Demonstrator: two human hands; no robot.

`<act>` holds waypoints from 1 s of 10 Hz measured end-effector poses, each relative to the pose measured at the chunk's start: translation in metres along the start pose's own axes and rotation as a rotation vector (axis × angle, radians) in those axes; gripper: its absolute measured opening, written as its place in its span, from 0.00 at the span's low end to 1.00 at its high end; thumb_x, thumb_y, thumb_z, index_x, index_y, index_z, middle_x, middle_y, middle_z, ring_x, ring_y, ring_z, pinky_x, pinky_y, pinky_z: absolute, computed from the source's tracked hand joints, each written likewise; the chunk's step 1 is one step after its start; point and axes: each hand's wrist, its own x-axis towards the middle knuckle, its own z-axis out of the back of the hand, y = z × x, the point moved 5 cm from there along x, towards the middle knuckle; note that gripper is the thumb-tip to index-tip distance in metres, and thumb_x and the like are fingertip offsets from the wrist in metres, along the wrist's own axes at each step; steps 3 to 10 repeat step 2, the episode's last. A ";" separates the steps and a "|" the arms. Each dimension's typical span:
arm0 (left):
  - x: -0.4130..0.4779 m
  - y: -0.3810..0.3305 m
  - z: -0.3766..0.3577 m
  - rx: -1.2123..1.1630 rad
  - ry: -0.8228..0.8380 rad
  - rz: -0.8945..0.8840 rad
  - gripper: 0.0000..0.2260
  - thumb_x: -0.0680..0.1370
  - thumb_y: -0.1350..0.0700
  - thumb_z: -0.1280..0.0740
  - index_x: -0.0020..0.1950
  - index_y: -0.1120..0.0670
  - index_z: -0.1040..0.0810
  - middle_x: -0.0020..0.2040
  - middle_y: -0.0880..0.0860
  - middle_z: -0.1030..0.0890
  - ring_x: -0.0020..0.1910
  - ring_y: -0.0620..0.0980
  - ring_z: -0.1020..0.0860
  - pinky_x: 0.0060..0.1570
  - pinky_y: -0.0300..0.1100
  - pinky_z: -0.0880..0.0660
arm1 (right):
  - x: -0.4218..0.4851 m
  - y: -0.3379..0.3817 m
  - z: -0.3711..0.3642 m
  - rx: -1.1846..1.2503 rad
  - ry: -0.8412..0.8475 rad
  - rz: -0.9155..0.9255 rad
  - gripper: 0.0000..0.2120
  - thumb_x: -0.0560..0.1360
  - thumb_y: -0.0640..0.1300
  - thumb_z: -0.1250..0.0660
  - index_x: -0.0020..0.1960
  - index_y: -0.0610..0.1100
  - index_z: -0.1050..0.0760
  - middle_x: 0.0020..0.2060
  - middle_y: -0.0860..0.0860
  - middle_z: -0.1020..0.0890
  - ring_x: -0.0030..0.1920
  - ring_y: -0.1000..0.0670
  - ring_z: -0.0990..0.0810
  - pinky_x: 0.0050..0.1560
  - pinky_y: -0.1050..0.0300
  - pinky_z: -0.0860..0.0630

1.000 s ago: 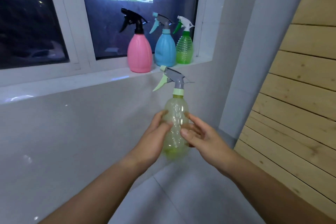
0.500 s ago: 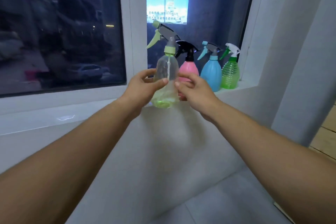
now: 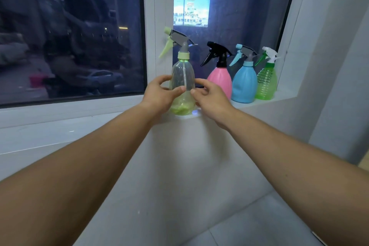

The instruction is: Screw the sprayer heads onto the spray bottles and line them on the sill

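Bottle (image 3: 182, 86) stands on the sill (image 3: 259, 104), left end of the row beside the pink one (image 3: 219, 81). My left hand (image 3: 161, 96) grips it to steady it; my right hand (image 3: 209, 96) hovers spread, barely touching.

Both bare forearms reach forward and converge toward the centre. The left hand (image 3: 159, 96) curls in from the left, thumb extended across the front, fingers (image 3: 161, 79) bent behind. The right hand (image 3: 212, 99) mirrors it, its fingers loosely bent, thumb tip pointing toward the left thumb.
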 end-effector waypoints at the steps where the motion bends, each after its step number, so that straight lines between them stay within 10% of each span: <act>1: -0.001 0.001 -0.001 0.021 -0.002 -0.016 0.27 0.75 0.52 0.24 0.73 0.49 0.28 0.51 0.51 0.21 0.42 0.43 0.21 0.38 0.35 0.27 | -0.002 -0.001 -0.003 0.005 0.013 0.004 0.18 0.79 0.38 0.36 0.68 0.44 0.27 0.55 0.46 0.15 0.54 0.50 0.16 0.61 0.49 0.21; 10: -0.002 0.004 0.000 0.033 -0.054 -0.022 0.30 0.75 0.51 0.23 0.75 0.48 0.29 0.60 0.55 0.20 0.49 0.50 0.18 0.46 0.40 0.23 | -0.003 0.002 -0.005 0.017 0.019 0.018 0.20 0.79 0.38 0.36 0.70 0.45 0.28 0.57 0.47 0.16 0.58 0.50 0.17 0.64 0.51 0.23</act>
